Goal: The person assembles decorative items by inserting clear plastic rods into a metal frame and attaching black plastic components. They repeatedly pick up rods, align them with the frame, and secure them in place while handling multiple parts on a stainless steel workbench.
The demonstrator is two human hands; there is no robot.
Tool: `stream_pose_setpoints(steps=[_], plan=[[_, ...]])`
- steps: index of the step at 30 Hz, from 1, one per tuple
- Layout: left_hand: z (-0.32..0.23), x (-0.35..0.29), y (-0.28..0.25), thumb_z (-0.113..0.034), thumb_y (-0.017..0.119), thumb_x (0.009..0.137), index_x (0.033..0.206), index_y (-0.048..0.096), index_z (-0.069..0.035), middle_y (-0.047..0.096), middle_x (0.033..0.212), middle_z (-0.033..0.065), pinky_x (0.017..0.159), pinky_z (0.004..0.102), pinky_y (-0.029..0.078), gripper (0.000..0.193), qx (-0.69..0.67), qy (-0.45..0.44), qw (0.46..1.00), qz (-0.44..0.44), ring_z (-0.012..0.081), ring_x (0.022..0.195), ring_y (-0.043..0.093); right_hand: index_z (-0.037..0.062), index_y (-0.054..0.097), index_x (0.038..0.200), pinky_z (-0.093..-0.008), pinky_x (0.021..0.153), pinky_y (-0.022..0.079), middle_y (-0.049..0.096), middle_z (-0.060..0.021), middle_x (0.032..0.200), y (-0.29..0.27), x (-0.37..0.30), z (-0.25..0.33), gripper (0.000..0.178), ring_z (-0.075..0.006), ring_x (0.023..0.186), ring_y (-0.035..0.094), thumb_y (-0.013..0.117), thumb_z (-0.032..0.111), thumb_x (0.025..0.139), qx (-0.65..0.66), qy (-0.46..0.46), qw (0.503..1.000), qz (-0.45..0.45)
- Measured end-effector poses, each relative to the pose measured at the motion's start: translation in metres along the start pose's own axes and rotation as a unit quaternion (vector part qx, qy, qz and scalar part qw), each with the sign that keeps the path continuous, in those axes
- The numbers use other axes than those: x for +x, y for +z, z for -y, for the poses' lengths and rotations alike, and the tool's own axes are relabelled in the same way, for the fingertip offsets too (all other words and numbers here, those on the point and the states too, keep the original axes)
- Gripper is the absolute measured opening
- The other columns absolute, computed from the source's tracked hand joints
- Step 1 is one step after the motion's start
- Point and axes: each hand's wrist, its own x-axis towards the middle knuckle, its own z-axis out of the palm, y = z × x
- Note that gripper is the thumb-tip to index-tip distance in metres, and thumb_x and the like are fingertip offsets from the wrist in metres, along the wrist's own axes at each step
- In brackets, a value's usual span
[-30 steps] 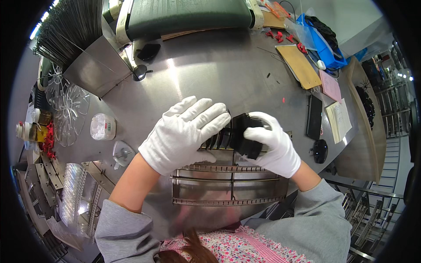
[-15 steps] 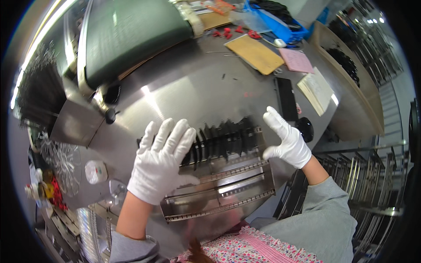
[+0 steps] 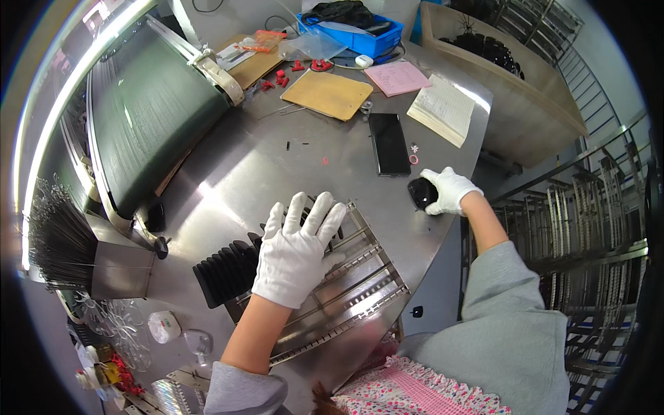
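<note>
Left fingers (image 3: 318, 213) spread over metal rack (image 3: 354, 321); right fingers (image 3: 434, 178) around black rounded piece (image 3: 419, 194).

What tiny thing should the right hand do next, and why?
The right hand should probably lift the shiny black object, because its thumb and fingers are at that object's edge, while the left hand, fingers spread, seems busy beside a row of black pieces.

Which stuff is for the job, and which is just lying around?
Seems part of the job:
- rack, under the left hand
- black pieces beside it
- black thing at the right hand

Seems just lying about:
- phone
- notebook
- pink paper
</note>
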Motion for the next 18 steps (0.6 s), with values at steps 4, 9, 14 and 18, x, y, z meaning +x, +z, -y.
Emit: stream_pose_setpoints(steps=[4, 9, 14, 18], plan=[[0.005, 0.009, -0.002, -0.044, 0.079, 0.080, 0.146, 0.051, -0.011, 0.052, 0.149, 0.0090, 0.120, 0.0515, 0.032, 0.079, -0.044, 0.022, 0.999, -0.002, 0.0328, 0.141, 0.044, 0.0214, 0.042, 0.151, -0.0474, 0.100, 0.053, 0.056, -0.0295, 0.132, -0.007, -0.010, 0.005, 0.100, -0.0464, 0.119, 0.061, 0.087, 0.050, 0.067, -0.006, -0.018, 1.000, 0.002], [0.005, -0.003, -0.006, -0.040, 0.083, 0.075, 0.145, 0.050, -0.006, 0.052, 0.149, 0.0127, 0.121, 0.0520, 0.031, 0.084, -0.032, -0.016, 0.999, -0.018, 0.0337, 0.140, 0.045, 0.0144, 0.049, 0.142, -0.0477, 0.099, 0.056, 0.061, -0.0248, 0.131, 0.004, -0.008, 0.019, 0.093, -0.0418, 0.117, 0.065, 0.090, 0.050, 0.067, 0.031, 0.023, 0.999, -0.022], [0.020, -0.048, -0.003, -0.034, 0.085, 0.074, 0.146, 0.050, -0.006, 0.052, 0.149, 0.0157, 0.120, 0.0529, 0.031, 0.085, 0.021, -0.077, 0.996, -0.032, 0.0356, 0.139, 0.047, 0.0168, 0.051, 0.141, -0.0467, 0.092, 0.058, 0.068, -0.0216, 0.118, 0.015, -0.017, 0.024, 0.085, -0.0373, 0.112, 0.068, 0.089, 0.041, 0.069, -0.027, -0.052, 0.997, -0.055], [0.023, -0.062, 0.005, -0.034, 0.086, 0.074, 0.147, 0.048, -0.005, 0.053, 0.148, 0.0161, 0.118, 0.0529, 0.034, 0.087, 0.049, -0.095, 0.993, -0.042, 0.0372, 0.139, 0.048, 0.0176, 0.053, 0.138, -0.0456, 0.088, 0.059, 0.072, -0.0145, 0.114, 0.012, -0.023, 0.034, 0.072, -0.0341, 0.107, 0.070, 0.083, 0.033, 0.074, -0.033, -0.047, 0.997, -0.060]])
